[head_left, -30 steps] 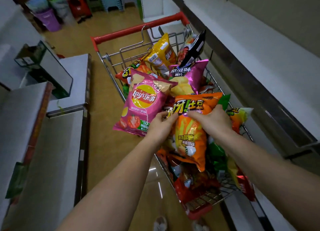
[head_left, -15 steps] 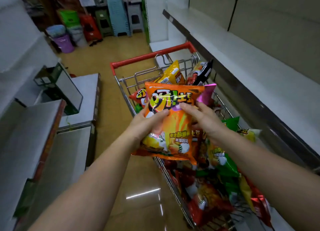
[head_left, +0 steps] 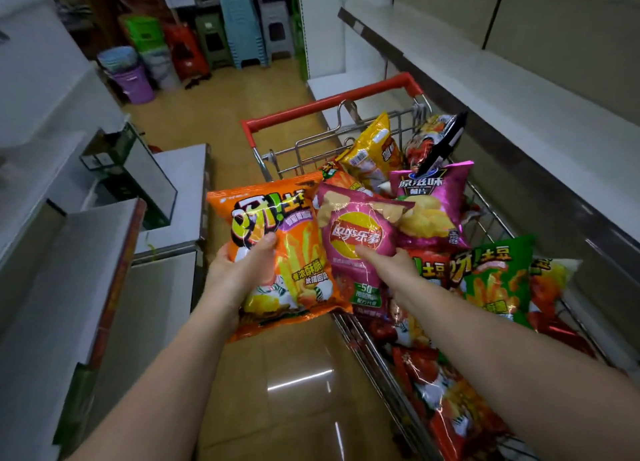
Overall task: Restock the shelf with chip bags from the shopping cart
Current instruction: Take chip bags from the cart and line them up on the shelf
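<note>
My left hand point(head_left: 239, 270) grips an orange chip bag point(head_left: 294, 252) by its left side, holding it over the floor just left of the shopping cart point(head_left: 329, 102). My right hand point(head_left: 391, 263) reaches into the cart and pinches the lower part of a pink Lay's bag point(head_left: 356, 232), thumb on its front. The cart holds several more bags: a magenta one point(head_left: 433, 211), a yellow one point(head_left: 374, 149), a green one point(head_left: 491, 280) and red ones point(head_left: 443, 391) near me. An empty white shelf point(head_left: 502, 90) runs along the right side of the cart.
Grey shelf tops point(head_left: 69, 252) and a glass-sided box point(head_left: 138, 173) stand to my left. Stacked plastic stools point(head_left: 239, 20) and purple buckets point(head_left: 135, 83) crowd the far end of the aisle. Tan floor point(head_left: 277, 391) lies between the left shelving and the cart.
The orange bag left the cart in both hands, then moved left in my left hand alone. My right hand let go of it and took hold of the pink Lay's bag.
</note>
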Demonstrator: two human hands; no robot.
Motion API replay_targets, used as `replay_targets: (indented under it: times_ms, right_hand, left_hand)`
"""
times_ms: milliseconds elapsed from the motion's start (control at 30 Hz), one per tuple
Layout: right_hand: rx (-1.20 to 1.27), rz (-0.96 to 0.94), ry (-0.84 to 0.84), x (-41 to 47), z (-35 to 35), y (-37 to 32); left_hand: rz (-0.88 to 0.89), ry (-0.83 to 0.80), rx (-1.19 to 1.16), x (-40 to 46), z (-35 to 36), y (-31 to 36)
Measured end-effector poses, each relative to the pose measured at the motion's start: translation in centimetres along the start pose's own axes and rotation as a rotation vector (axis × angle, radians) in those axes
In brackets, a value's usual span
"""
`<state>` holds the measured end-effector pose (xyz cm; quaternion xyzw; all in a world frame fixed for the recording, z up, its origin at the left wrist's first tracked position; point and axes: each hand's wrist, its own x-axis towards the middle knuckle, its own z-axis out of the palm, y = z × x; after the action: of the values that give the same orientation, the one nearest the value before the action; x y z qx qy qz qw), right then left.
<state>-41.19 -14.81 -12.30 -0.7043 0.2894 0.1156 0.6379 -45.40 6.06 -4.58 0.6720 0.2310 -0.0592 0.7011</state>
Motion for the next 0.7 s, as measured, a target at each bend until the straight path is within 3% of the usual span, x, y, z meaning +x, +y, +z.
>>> replay_targets:
  times_ms: [233,467,700]
  right_hand:
    - [0.053,0.026,-0.017,0.6,-0.3,-1.0]
    - [0.047,-0.180,0.046,-1.3,-0.8,-1.4]
    - [0.052,-0.390,0.232,-6.1,-8.2,-6.0]
  left_hand:
    - [-0.007,-0.045,0.028,2.1,1.1,0.0]
    - [0.040,-0.118,0.080,2.1,2.6,1.1]
    - [0.191,-0.165,0.064,-1.1,6.0,4.8]
